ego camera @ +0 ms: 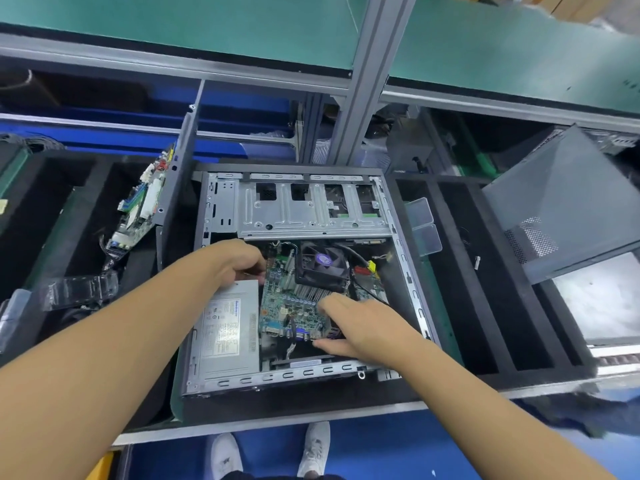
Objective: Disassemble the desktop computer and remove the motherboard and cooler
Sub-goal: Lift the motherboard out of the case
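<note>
Board half-freed, cables the worry

My left hand [242, 263] has its fingers curled round the far-left edge of the board [294, 306], beside the PSU [228, 327]. My right hand [349, 323] lies on it with fingers spread, thumb along the port edge. If I lift now, the cables [367, 270] by the cooler [323, 263] may still be plugged in and could snag. The ports may also catch on the case [311, 372] wall. The board sits inside the open case on the table, green and crowded, with the black fan cooler mounted on it.
</note>
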